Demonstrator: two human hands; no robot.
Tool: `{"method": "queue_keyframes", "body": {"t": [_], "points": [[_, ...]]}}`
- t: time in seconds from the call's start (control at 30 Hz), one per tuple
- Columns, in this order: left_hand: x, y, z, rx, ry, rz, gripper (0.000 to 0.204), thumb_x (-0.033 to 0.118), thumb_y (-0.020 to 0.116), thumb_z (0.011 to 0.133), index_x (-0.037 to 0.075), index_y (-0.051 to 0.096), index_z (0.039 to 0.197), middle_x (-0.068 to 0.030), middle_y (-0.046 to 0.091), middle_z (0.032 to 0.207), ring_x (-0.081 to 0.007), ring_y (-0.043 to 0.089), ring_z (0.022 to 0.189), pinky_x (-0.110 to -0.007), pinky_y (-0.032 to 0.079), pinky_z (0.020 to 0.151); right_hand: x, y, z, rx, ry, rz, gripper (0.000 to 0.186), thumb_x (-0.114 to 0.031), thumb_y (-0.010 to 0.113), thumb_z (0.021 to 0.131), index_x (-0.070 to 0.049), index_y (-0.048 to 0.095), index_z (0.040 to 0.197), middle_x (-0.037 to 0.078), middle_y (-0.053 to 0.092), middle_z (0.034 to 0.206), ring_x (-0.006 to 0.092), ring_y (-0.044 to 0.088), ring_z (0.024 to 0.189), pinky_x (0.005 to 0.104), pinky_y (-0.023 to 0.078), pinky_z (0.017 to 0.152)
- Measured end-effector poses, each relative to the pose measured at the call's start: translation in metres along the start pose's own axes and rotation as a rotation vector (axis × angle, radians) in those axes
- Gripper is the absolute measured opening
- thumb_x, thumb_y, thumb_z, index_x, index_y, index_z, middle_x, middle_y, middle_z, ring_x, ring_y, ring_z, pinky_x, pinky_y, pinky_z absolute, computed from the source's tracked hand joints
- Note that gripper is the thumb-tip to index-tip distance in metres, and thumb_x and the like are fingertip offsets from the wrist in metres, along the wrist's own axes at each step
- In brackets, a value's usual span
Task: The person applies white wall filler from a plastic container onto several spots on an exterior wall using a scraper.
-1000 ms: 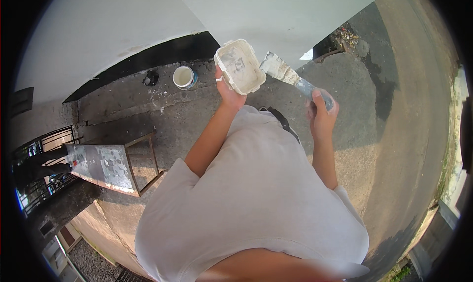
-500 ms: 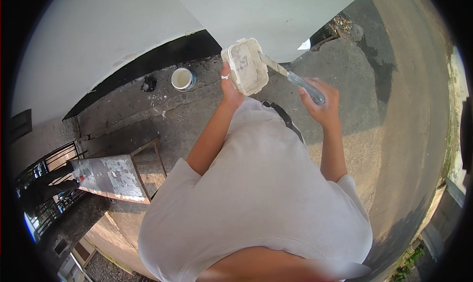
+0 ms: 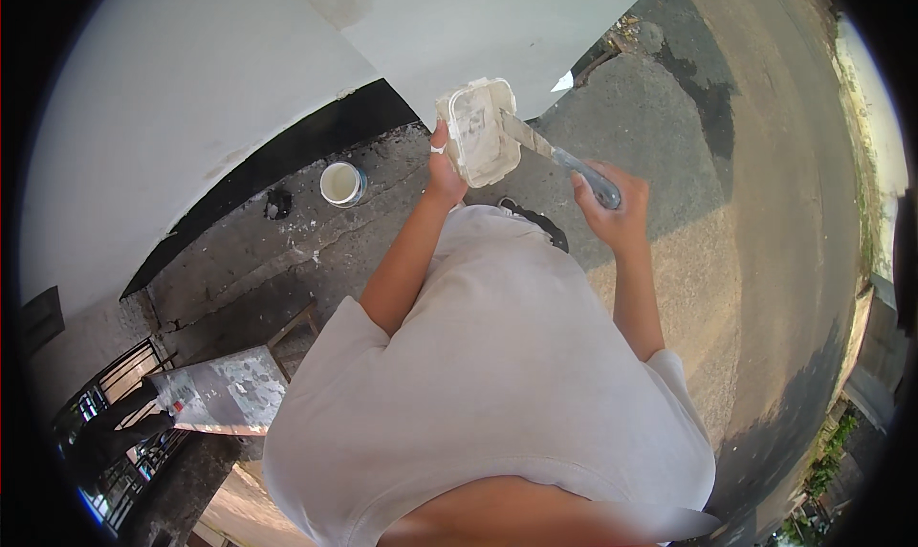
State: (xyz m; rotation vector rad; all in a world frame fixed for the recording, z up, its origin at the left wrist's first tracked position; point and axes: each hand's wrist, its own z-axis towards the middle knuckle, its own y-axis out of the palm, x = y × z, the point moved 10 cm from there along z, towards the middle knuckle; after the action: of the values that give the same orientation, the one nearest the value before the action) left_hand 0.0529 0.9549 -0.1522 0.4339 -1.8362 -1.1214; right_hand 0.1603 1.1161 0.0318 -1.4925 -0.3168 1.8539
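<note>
My left hand (image 3: 446, 167) is closed on the left side of a square, off-white plastic tub (image 3: 478, 169), tilted so that its inside faces me. Pale paste coats the tub's walls and bottom. In my right hand (image 3: 620, 207) is a putty knife (image 3: 580, 168), its grey-blue handle wrapped by my fingers. The knife's smeared blade reaches over the tub's right rim, with its tip inside. Whether the tip touches the tub's bottom I cannot tell.
A white wall (image 3: 220, 78) with a black lower band stands ahead. On the stained concrete sits a white bucket (image 3: 341, 184), beside a dark clump (image 3: 277, 204). A paint-spattered bench (image 3: 225, 394) is at the lower left, near dark-clothed legs (image 3: 115, 423). A road runs along the right.
My view has turned slightly, so the bucket, bench and wall corner appear shifted. The knife's blade still reaches into the tub, and both hands keep their hold.
</note>
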Motion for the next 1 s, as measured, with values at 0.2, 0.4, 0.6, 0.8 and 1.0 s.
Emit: {"method": "queue_keyframes", "body": {"t": [0.2,0.4,0.6,0.8,1.0], "points": [[0.008,0.013,0.006,-0.095,0.030,0.103,0.077,0.059,0.041,0.097,0.004,0.032,0.149,-0.0161,0.048,0.143,-0.0281,0.051,0.129,-0.043,0.042,0.107,0.004,0.018,-0.024,0.107,0.090,-0.067,0.011,-0.012,0.074,0.081,-0.001,0.072,0.082,0.010,0.062,0.058,0.0156,0.058,0.046,0.0281,0.045,0.048],[0.008,0.018,0.004,-0.128,-0.027,0.167,0.080,0.062,0.040,0.096,0.005,0.031,0.151,-0.0155,0.047,0.144,-0.0292,0.051,0.129,-0.044,0.043,0.107,-0.022,0.032,-0.029,0.120,0.102,0.012,0.012,-0.012,0.073,0.082,0.000,0.071,0.081,0.010,0.063,0.059,0.0149,0.060,0.048,0.0275,0.045,0.048],[0.013,0.027,0.009,-0.231,-0.072,-0.077,0.083,0.066,0.036,0.094,0.008,0.029,0.152,-0.0159,0.046,0.146,-0.0323,0.050,0.130,-0.048,0.044,0.107,-0.018,0.034,-0.034,0.137,0.215,0.132,0.012,-0.012,0.074,0.082,0.000,0.072,0.082,0.010,0.065,0.062,0.0160,0.062,0.050,0.0268,0.046,0.050],[0.020,0.014,0.005,-0.188,-0.059,-0.042,0.084,0.067,0.036,0.093,0.008,0.029,0.153,-0.0168,0.044,0.147,-0.0339,0.050,0.131,-0.049,0.044,0.107,-0.014,0.028,-0.035,0.219,0.161,0.027,0.012,-0.011,0.075,0.081,0.001,0.072,0.083,0.011,0.066,0.062,0.0165,0.063,0.052,0.0272,0.047,0.050],[0.026,0.013,0.006,-0.199,-0.051,-0.021,0.083,0.066,0.036,0.093,0.007,0.030,0.152,-0.0173,0.046,0.146,-0.0330,0.051,0.130,-0.049,0.045,0.107,-0.047,0.057,-0.028,0.024,-0.020,-0.002,0.012,-0.010,0.075,0.080,0.000,0.072,0.085,0.011,0.065,0.063,0.0161,0.062,0.052,0.0276,0.047,0.050]]}}
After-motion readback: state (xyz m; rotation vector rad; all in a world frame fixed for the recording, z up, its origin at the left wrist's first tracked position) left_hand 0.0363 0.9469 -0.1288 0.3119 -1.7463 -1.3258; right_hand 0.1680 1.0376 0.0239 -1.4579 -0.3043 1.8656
